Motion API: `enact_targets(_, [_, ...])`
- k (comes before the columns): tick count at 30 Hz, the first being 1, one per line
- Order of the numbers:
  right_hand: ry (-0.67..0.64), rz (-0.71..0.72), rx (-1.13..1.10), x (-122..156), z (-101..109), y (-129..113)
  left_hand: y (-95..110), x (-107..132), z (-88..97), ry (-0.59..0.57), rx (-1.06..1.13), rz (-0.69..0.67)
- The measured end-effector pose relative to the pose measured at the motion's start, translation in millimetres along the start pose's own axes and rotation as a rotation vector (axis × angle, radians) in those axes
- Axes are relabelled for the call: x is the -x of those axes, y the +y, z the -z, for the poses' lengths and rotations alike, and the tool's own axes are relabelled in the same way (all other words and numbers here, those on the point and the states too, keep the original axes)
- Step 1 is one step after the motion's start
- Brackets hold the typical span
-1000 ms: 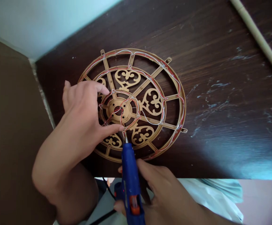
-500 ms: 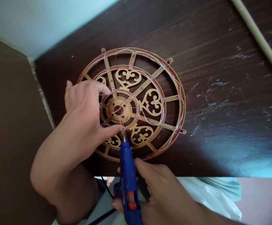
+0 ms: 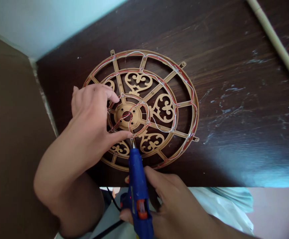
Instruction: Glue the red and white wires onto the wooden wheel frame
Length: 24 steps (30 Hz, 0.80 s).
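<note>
A round gold openwork frame (image 3: 159, 109) with scroll cut-outs lies flat on a dark wooden table (image 3: 234, 66). Thin red and white wires (image 3: 174, 109) run along its rings and round the hub. My left hand (image 3: 92, 116) rests on the frame's left side, its thumb and forefinger pressing the wire against the inner ring. My right hand (image 3: 171, 202) grips a blue glue gun (image 3: 138, 192), whose metal tip touches the ring right beside my left thumb.
A pale rod (image 3: 274, 39) lies along the table's far right. White glue smears mark the wood to the right of the frame. A black cord (image 3: 109, 229) hangs below the gun. Light cloth (image 3: 221, 202) shows beneath the table's near edge.
The view has shifted slightly. The glue gun's tip stays at the same spot on the inner ring, and both hands keep their hold.
</note>
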State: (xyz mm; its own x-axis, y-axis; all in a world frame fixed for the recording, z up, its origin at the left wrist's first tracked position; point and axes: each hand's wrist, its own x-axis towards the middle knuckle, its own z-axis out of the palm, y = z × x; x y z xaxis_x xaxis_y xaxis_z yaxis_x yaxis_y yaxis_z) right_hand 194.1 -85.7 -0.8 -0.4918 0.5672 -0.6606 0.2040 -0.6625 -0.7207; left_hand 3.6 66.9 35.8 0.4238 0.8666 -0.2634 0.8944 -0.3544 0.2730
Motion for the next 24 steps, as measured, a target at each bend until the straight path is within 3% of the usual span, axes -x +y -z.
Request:
enact_targets(8, [0.001,0.036,-0.042,1.2,0.9,1.0,1.6,0.8,0.1,0.015,-0.01,-0.041])
enact_targets(24, [0.001,0.004,-0.04,1.5,1.7,0.5,12.3,0.9,2.1,0.025,-0.029,0.007])
